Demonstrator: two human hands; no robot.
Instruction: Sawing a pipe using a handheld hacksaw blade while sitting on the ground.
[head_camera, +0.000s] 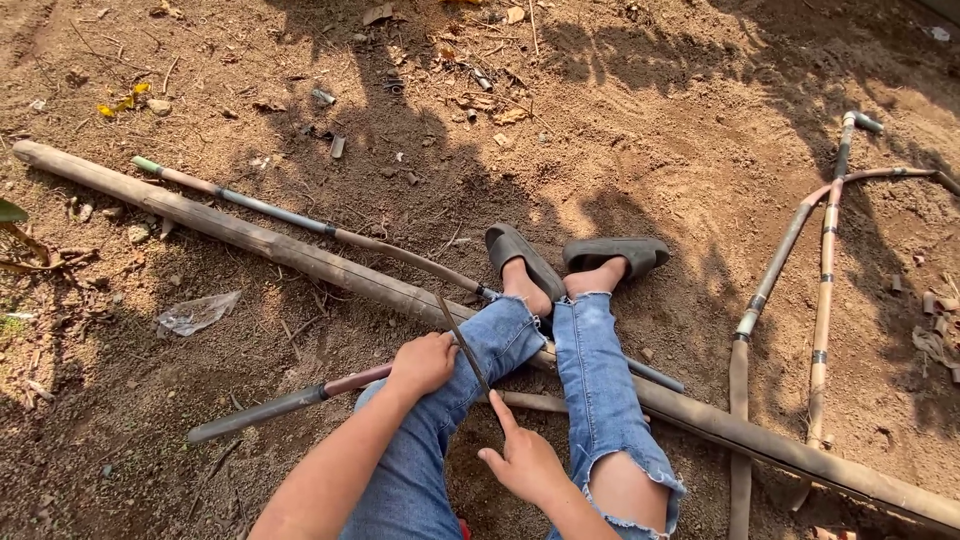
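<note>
I sit on bare soil with my legs in torn blue jeans stretched out and grey sandals (615, 253) on my feet. My left hand (422, 364) is closed around a thin rod (270, 408), reddish near the hand and grey toward its left end, which lies across my left thigh. My right hand (527, 462) holds a thin dark blade (458, 340), with the index finger laid along it. The blade slants up and left, and crosses the rod right beside my left hand.
A long thick bamboo pole (250, 238) runs diagonally under my legs from upper left to lower right. A thinner banded rod (290, 217) lies along it. Several curved thin rods (822, 300) lie at the right. A plastic scrap (196, 313) and dry leaves litter the soil.
</note>
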